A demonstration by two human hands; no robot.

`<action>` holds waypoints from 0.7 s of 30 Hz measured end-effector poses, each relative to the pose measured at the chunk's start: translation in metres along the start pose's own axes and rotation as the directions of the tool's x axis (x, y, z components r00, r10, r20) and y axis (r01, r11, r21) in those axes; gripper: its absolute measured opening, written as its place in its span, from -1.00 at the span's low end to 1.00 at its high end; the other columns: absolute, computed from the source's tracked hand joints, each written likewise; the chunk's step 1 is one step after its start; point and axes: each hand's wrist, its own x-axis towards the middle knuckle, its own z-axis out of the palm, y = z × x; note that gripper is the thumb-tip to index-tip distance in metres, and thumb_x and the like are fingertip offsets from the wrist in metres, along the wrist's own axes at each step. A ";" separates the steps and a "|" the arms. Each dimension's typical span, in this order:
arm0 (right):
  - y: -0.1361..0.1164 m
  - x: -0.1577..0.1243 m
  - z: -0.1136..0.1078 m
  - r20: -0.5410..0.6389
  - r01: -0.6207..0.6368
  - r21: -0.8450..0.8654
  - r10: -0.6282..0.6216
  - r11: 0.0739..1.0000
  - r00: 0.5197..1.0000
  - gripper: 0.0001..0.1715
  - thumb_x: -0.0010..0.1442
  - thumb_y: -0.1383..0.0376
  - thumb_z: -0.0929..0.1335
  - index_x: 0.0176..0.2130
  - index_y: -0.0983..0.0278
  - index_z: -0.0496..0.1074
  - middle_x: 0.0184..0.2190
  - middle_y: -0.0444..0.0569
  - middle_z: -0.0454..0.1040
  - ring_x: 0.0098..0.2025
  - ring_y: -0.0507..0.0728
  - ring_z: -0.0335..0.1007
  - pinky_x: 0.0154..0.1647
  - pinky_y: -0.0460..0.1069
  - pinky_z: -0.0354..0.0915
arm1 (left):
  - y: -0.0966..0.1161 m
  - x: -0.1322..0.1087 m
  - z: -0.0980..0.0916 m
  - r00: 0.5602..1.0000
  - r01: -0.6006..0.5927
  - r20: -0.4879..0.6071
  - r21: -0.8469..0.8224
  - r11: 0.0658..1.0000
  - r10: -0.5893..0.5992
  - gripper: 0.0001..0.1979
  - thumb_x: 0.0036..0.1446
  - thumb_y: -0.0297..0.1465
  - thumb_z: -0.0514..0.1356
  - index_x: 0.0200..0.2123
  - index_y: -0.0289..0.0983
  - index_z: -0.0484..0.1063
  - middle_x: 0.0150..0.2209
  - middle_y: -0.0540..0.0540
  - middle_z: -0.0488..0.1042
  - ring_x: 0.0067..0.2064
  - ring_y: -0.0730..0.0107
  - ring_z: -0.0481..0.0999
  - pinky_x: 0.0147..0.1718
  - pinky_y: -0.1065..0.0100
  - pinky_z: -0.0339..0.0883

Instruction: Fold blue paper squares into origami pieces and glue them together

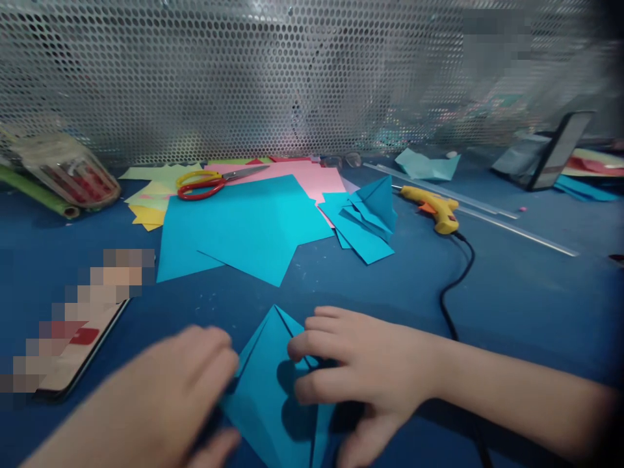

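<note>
A blue sheet of paper (266, 396), folded to a point at its far end, lies on the table in front of me. Over its right side hovers or rests my right hand (370, 367), open, with bent fingers apart and the thumb off to the near side. Whether its fingertips touch the paper I cannot tell. At the paper's left edge is my left hand (170, 383), slightly blurred, its fingers side by side and its thumb apart from them. No object shows in either hand. The paper's near end runs out of view.
Blue sheets (238, 221) lie beyond, with scissors (214, 182) on the paper pile. Further right are folded blue pieces (373, 218) and a yellow glue gun (433, 205) with its cord (458, 279). A phone (85, 338) lies left, near a jar (73, 172). Perforated metal (244, 84) stands behind.
</note>
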 end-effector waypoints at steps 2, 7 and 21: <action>0.000 0.001 0.001 -0.016 0.001 -0.002 -0.001 1.000 1.000 -0.36 0.31 -0.23 0.22 -0.20 0.29 0.38 -0.22 -0.01 0.38 -0.34 0.08 0.14 -0.31 -0.01 0.11 | 0.023 0.007 0.009 0.991 -0.128 -0.041 0.055 0.990 0.130 -0.74 0.12 -0.19 0.24 -0.12 -0.11 0.47 -0.13 -0.06 0.58 -0.17 0.16 0.51 -0.22 0.24 0.35; -0.002 0.004 0.003 -0.012 -0.047 -0.101 0.046 0.994 0.999 -0.23 0.35 -0.25 0.08 -0.36 0.31 0.37 -0.42 -0.09 0.29 -0.41 0.08 0.05 -0.39 -0.01 0.07 | 0.028 0.027 0.007 0.978 -0.195 -0.081 0.011 0.981 0.195 -0.72 0.10 -0.06 0.30 -0.34 -0.14 0.48 -0.32 -0.01 0.59 -0.32 0.23 0.49 -0.34 0.25 0.31; -0.008 0.001 0.000 -0.004 0.038 -0.259 -0.041 0.965 0.999 -0.64 0.41 0.34 0.17 -0.29 0.35 0.47 -0.48 -0.05 0.38 -0.46 0.10 0.20 -0.43 0.00 0.16 | 0.022 0.033 -0.007 0.960 -0.281 -0.027 -0.061 0.958 0.280 -0.78 0.29 -0.51 0.03 -0.30 -0.18 0.45 -0.34 0.00 0.56 -0.35 0.31 0.49 -0.29 0.31 0.36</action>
